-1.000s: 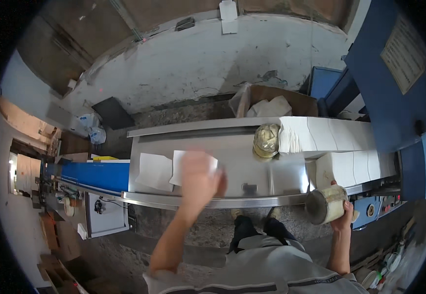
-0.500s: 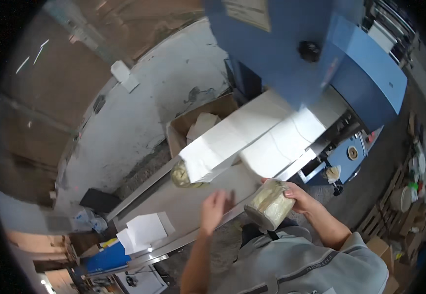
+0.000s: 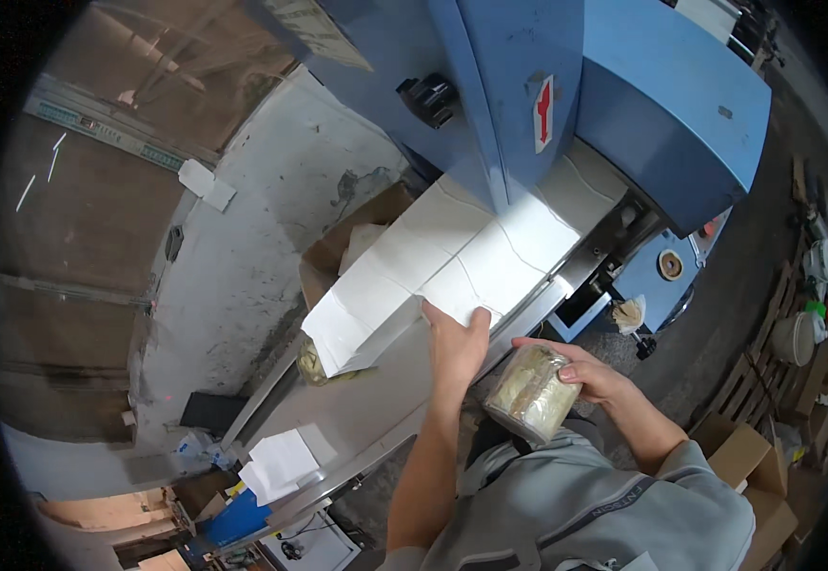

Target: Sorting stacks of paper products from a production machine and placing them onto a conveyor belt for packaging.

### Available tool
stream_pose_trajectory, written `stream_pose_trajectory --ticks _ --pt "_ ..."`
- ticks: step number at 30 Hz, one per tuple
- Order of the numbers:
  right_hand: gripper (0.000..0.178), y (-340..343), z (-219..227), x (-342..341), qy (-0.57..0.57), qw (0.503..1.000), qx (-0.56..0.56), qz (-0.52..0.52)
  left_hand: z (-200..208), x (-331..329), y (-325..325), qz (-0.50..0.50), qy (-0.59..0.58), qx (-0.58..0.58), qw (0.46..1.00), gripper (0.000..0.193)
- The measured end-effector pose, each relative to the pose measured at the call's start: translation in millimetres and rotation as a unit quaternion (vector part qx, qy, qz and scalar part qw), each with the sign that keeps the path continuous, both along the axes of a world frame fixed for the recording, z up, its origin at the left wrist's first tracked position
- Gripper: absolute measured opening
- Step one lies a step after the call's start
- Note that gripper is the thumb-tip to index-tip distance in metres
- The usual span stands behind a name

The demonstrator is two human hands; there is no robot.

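In my right hand (image 3: pixel 593 374) is a thick roll of clear, yellowish film or tape (image 3: pixel 534 392), held near my body with the thumb on its side. My left hand (image 3: pixel 457 344) reaches forward to the near end of a long white paper stack (image 3: pixel 512 259), thumb and fingers spread apart there. Some of its fingertips are hidden, and I cannot tell how firmly they press. Beside this lies a second row of white paper (image 3: pixel 376 285) on the metal chute. A similar yellowish roll (image 3: pixel 312 364) sits partly under that row's near end.
A blue machine (image 3: pixel 528 86) with a black knob (image 3: pixel 428 98) stands over the paper's far end. Loose white sheets (image 3: pixel 279 466) lie at the chute's near left. Behind the chute is a cardboard box (image 3: pixel 338 249). A wooden pallet (image 3: pixel 752 362) lies on the right.
My left hand has moved forward and right, from over the bare chute to the paper stack's near end. The right hand still holds the roll, now tilted differently. The whole view has shifted.
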State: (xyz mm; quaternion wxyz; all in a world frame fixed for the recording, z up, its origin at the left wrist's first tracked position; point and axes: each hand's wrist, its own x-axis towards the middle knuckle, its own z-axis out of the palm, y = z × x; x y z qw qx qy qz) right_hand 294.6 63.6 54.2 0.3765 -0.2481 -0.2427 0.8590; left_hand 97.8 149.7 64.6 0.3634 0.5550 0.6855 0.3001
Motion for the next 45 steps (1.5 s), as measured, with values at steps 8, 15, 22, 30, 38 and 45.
stream_pose_trajectory --ticks 8,15,22,30,38,45 --pt "0.104 17 0 -34 -0.012 1.000 0.007 -0.013 -12 -65 -34 0.044 -0.106 0.052 0.992 0.060" --pt "0.111 24 -12 -56 -0.109 0.992 0.037 -0.048 -80 -248 -125 0.198 -0.421 -0.008 0.885 0.066" --pt "0.104 17 -5 -68 -0.135 0.986 0.035 -0.088 -55 -377 -189 0.276 -0.004 -0.009 0.961 0.054" --pt "0.104 18 1 -76 -0.135 0.986 0.030 -0.091 -16 -255 -145 -0.190 0.602 -0.070 0.773 0.051" --pt "0.113 15 -2 -56 -0.148 0.985 0.004 -0.085 -19 -273 -134 -0.251 0.609 -0.094 0.746 0.039" --pt "0.102 16 10 -36 -0.069 0.997 0.017 -0.012 -30 -94 -48 -0.024 -0.216 -0.152 0.964 0.058"
